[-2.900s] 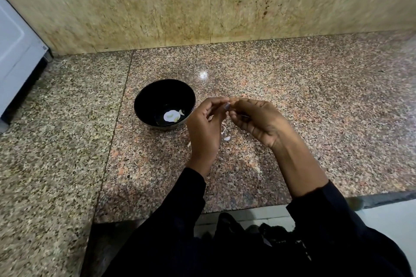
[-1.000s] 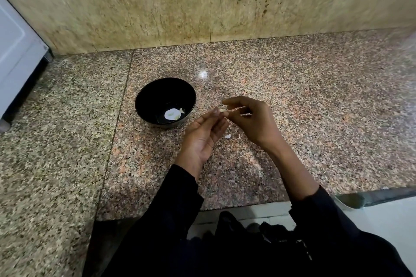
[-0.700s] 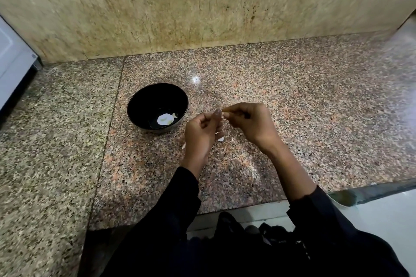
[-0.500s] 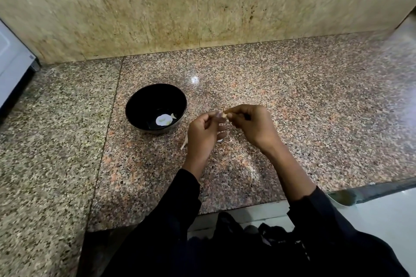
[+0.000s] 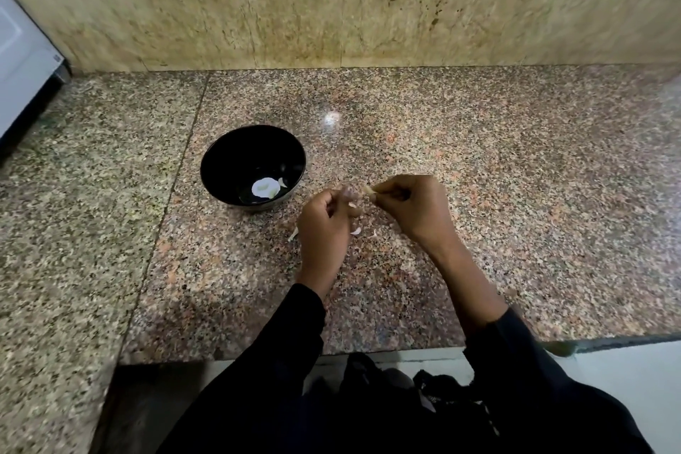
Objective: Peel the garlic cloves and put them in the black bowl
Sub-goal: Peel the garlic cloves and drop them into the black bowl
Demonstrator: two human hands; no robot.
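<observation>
Hands meet above a speckled granite counter (image 5: pixel 479 166) in the head view, the only view there is. The right hand (image 5: pixel 412 208) has its fingers curled, and between thumb and forefinger it pinches a small pale garlic clove (image 5: pixel 367 189), whose tip pokes out toward the left hand. The left hand (image 5: pixel 324 225) is just beside it, fingers curled inward with the fingertips close to the clove; motion blur hides whether they pinch a shred of skin or nothing, so its grip cannot be told. The two hands are nearly touching at the fingertips, both raised a little off the stone.

Left of the hands stands the black bowl (image 5: pixel 221 173), upright on the counter, near the left hand but apart from it. Inside, on its bottom, lies one whitish peeled clove (image 5: pixel 264 188), with a smaller pale bit just beside it toward the right.

On the counter below the hands lie a few scraps of garlic skin (image 5: pixel 356 231), one by the left hand's outer edge and two between the wrists.

Both forearms come out of dark sleeves (image 5: pixel 291 335) from the lower edge of the picture. A mottled beige stone wall (image 5: pixel 331 0) backs the counter, and a white appliance (image 5: pixel 22 59) stands at the far left edge.
</observation>
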